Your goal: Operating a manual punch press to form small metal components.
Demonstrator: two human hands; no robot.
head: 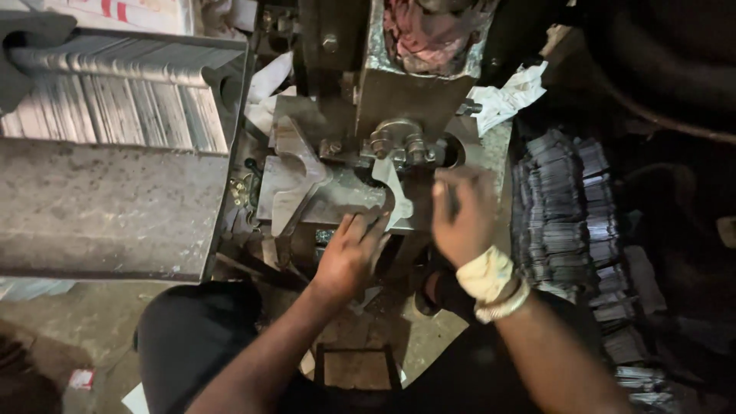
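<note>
Two hands are kept apart at the press: the left hand (349, 249) is laid flat on a thin metal piece (395, 201) on the die plate (307, 192), the blurred right hand (462, 218) beside it, and fingers are best kept clear.

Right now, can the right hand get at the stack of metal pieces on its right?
Probably yes: the right hand is blurred but seems empty, and the stack of metal pieces lies close beside it, nothing between.
</note>
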